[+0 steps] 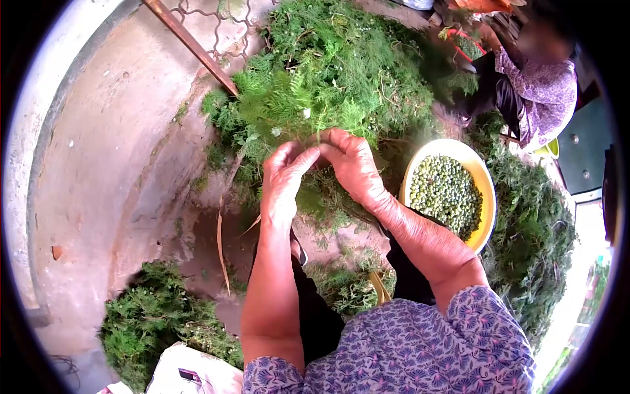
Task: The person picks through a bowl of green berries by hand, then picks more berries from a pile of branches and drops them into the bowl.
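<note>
Over the big heap of cut greenery, my left hand and my right hand meet at the fingertips. Both are closed in a pinch at the stem end of a feathery green conifer sprig. A small pale round thing shows on the sprig. My fingers partly hide where each one grips the stem. Right of my right forearm stands a yellow bucket, nearly full of small round green seed cones.
The greenery heap spreads in front of me, with more branches at right and a smaller pile at lower left. A co-worker sits at upper right near a red-rimmed container. A brown bar slants at upper left.
</note>
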Motion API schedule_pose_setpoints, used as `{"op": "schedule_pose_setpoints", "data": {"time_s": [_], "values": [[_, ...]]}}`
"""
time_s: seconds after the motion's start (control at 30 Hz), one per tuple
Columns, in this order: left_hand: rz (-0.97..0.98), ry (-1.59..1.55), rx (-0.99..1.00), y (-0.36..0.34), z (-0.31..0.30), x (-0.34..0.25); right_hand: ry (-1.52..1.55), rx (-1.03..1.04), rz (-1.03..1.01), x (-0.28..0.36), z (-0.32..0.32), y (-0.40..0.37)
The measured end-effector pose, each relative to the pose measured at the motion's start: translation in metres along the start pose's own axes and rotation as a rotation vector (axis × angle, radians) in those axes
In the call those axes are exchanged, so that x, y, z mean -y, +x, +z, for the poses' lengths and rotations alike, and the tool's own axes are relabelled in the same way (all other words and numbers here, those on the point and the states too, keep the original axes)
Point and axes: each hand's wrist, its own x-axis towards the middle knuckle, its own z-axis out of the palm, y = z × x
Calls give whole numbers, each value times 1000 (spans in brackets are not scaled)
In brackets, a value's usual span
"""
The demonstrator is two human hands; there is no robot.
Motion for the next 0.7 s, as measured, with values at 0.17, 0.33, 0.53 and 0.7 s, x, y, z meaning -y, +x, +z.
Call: {"op": "schedule_pose_setpoints", "data": {"time_s": [0.17,0.33,0.53,0.7], "values": [[6,21,21,4,12,-2,130,-94,14,-5,-5,2],[-4,216,-28,9,21,5,-239,-257,-86,-5,-9,1],[80,224,-111,4,31,6,-84,-409,113,17,-45,21],[124,273,-189,5,28,8,414,-516,83,33,-74,28]]}}
